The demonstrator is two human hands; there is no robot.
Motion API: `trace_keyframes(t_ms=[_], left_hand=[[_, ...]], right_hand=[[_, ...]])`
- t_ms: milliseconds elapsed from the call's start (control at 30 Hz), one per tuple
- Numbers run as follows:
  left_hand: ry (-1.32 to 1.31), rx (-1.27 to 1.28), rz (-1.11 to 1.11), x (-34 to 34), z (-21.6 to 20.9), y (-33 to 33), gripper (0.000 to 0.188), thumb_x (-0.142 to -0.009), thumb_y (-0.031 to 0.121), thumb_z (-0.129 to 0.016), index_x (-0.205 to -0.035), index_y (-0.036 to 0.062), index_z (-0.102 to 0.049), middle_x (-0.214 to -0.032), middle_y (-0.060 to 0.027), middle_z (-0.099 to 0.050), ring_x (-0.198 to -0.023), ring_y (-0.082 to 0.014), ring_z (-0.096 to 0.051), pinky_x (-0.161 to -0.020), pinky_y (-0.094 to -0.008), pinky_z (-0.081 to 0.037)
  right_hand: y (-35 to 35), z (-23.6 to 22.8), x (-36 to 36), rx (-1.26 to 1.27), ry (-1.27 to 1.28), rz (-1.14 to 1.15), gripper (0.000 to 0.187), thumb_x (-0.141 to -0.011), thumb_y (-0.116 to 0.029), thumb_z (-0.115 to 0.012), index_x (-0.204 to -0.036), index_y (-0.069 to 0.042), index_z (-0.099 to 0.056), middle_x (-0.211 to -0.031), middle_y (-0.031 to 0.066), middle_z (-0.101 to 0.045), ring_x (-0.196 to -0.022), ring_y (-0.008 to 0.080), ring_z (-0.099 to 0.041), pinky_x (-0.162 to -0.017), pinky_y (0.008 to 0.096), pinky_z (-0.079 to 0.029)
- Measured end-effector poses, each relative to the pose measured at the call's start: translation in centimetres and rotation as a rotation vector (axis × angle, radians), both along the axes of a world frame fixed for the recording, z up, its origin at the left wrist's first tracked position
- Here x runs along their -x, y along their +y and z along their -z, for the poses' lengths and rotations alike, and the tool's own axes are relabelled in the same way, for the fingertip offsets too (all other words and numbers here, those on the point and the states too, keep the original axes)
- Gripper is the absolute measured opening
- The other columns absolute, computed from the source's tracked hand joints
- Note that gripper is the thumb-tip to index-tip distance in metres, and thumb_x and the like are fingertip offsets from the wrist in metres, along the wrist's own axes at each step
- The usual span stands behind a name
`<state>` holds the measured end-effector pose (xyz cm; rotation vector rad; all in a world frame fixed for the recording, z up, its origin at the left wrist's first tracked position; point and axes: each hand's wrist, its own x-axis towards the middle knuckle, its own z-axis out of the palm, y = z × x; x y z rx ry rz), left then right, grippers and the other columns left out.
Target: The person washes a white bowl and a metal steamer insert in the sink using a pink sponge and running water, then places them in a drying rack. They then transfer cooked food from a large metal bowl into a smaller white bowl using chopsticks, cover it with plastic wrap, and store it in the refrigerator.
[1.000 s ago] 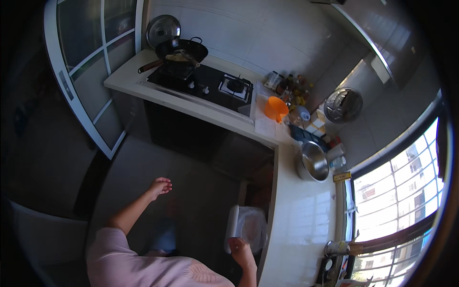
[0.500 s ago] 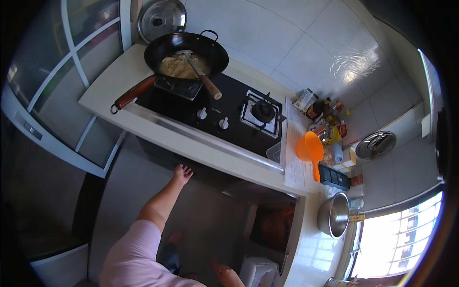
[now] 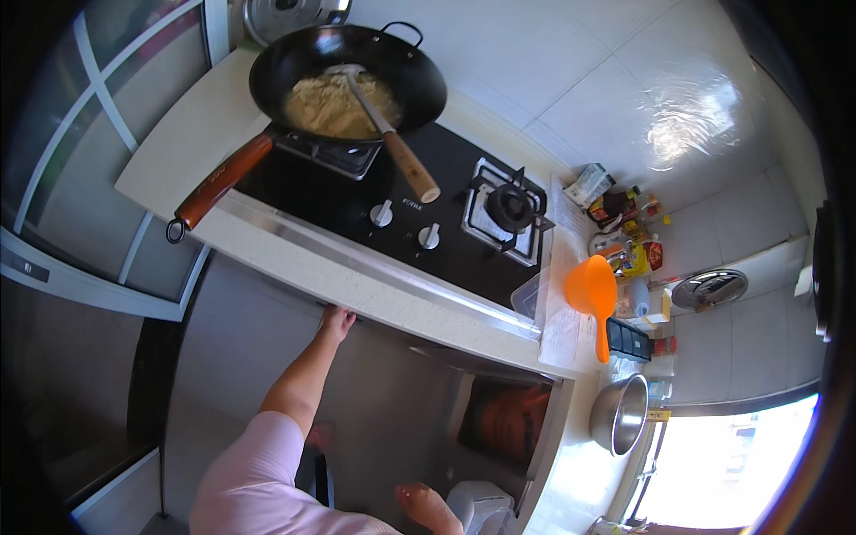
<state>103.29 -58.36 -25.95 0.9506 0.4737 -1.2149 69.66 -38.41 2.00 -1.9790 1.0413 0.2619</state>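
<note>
My left hand (image 3: 336,321) reaches to the front of the counter (image 3: 392,325), just below its edge. Its fingers are partly hidden there, so I cannot tell whether they grip anything. Low in the view, my right hand (image 3: 421,502) hangs with fingers curled in and nothing visible in it. A black wok (image 3: 415,89) rests on the left burner, with pale yellowish food (image 3: 325,105) and some liquid inside. A wooden-handled spatula (image 3: 406,162) leans in the wok, its handle sticking out over the hob (image 3: 343,207). The wok's long wooden handle (image 3: 218,187) points toward the front left.
Right of the bare burner (image 3: 511,209) lies an orange ladle-shaped scoop (image 3: 588,283). Several bottles and packets (image 3: 624,214) crowd the corner. A steel bowl (image 3: 618,415) stands by the window. Below the counter is an open cabinet space (image 3: 504,419); a glass-paned door (image 3: 98,294) is at the left.
My left hand has moved up against the underside of the counter's edge, its fingers no longer spread in view. My right hand has come slightly up. The view has shifted closer to the hob.
</note>
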Motion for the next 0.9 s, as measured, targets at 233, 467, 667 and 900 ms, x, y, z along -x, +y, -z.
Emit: trace_keyframes(t_ms=[233, 467, 667, 900], left_hand=[[0.031, -0.05, -0.005, 1.8, -2.1, 5.5, 0.02, -0.063, -0.004, -0.041, -0.073, 0.0117, -0.047, -0.065, -0.0005, -0.048, -0.062, -0.0133, -0.049, -0.066, -0.0308, -0.046], [0.231, -0.248, 0.085, 2.3, -2.4, 13.0, 0.013, -0.07, -0.003, -0.045, -0.076, 0.0073, -0.05, -0.075, -0.0072, -0.053, -0.066, -0.0179, -0.055, -0.061, -0.0303, -0.05], [0.174, -0.195, -0.053, 3.4, -7.2, 17.4, 0.005, -0.075, 0.0, -0.047, -0.078, 0.002, -0.05, -0.072, -0.01, -0.055, -0.065, -0.021, -0.058, -0.06, -0.0307, -0.053], [0.241, -0.231, -0.039, 1.8, -8.7, 21.9, 0.001, -0.071, 0.003, -0.05, -0.071, 0.0035, -0.05, -0.066, -0.0098, -0.054, -0.064, -0.0221, -0.057, -0.078, -0.0403, -0.047]], right_hand=[[-5.1, 1.0, -4.1, 0.076, -0.046, -0.057, 0.019, -0.083, -0.015, -0.048, -0.074, 0.0, -0.055, -0.072, 0.0205, -0.057, -0.068, 0.0367, -0.056, -0.058, 0.0423, -0.045], [-11.5, 3.8, -9.4, 0.09, -0.243, 0.158, 0.014, -0.078, -0.008, -0.056, -0.088, 0.0, -0.06, -0.074, 0.0169, -0.061, -0.067, 0.0252, -0.062, -0.06, 0.0307, -0.048], [-15.0, 16.5, -11.9, -0.059, -0.274, 0.484, 0.024, -0.075, -0.012, -0.063, -0.097, -0.002, -0.06, -0.081, 0.0103, -0.064, -0.075, 0.0184, -0.062, -0.067, 0.0289, -0.05], [-16.3, 22.4, -18.1, -0.12, 0.101, 0.37, 0.076, -0.059, -0.026, -0.076, -0.122, -0.003, -0.04, -0.109, 0.0174, -0.056, -0.097, 0.025, -0.057, -0.078, 0.033, -0.047]])
